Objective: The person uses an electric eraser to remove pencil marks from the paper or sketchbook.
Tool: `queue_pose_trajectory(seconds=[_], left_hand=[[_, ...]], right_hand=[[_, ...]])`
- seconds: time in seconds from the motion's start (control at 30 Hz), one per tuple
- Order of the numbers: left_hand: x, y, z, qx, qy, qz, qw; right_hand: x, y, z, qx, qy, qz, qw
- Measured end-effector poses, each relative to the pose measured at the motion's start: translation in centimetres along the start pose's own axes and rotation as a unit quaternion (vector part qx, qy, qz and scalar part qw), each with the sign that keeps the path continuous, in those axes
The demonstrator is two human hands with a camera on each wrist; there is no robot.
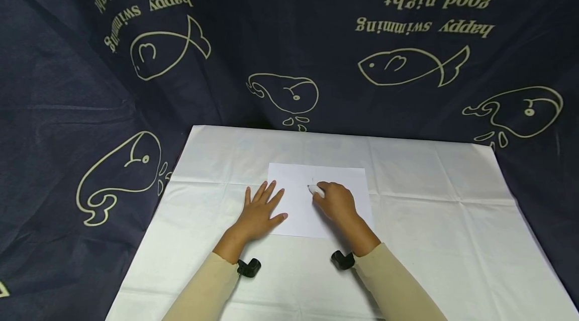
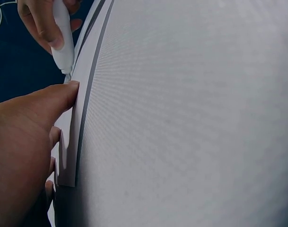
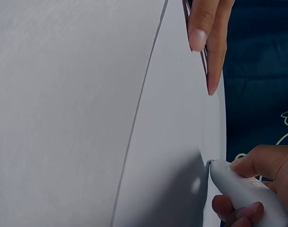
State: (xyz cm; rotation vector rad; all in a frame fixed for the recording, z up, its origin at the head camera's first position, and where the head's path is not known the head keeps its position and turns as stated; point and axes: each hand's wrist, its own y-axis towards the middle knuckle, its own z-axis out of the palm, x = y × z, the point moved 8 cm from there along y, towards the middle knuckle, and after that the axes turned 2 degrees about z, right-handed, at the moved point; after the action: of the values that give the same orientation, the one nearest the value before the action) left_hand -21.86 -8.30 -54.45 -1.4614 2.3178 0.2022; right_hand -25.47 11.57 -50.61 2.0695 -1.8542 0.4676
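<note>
A sheet of white paper lies on the white-covered table. My left hand rests on its left edge with the fingers spread, the thumb along the near side. Over the right half of the sheet, my right hand grips a thick white pen-shaped tool between thumb and fingers. Its narrow dark tip points left and meets the paper in the right wrist view. A short faint mark shows on the sheet just beyond the tip. Part of the tool is hidden inside the hand.
The white tablecloth has fold creases and extends around the sheet. Behind and left of the table hangs a dark blue cloth printed with fish and upside-down lettering. A small black device sits at each wrist, beside the beige sleeves.
</note>
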Motion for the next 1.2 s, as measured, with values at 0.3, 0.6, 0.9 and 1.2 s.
queue_pose_trajectory(seconds=[0.3, 0.6, 0.9, 1.2], left_hand=[[-0.2, 0.0, -0.2, -0.005, -0.004, 0.002, 1.0], [-0.1, 0.0, -0.1, -0.005, 0.0, 0.002, 1.0], [-0.1, 0.0, -0.1, -0.008, 0.003, 0.002, 1.0], [0.0, 0.0, -0.1, -0.007, 0.003, 0.001, 1.0]], right_hand=[[0.8, 0.1, 0.4, 0.001, 0.006, -0.011, 1.0], [-0.1, 0.1, -0.7, -0.011, -0.004, -0.004, 1.0], [0.4, 0.4, -0.6, -0.004, -0.007, -0.015, 1.0], [0.9, 0.6, -0.2, -0.002, -0.022, -0.008, 1.0]])
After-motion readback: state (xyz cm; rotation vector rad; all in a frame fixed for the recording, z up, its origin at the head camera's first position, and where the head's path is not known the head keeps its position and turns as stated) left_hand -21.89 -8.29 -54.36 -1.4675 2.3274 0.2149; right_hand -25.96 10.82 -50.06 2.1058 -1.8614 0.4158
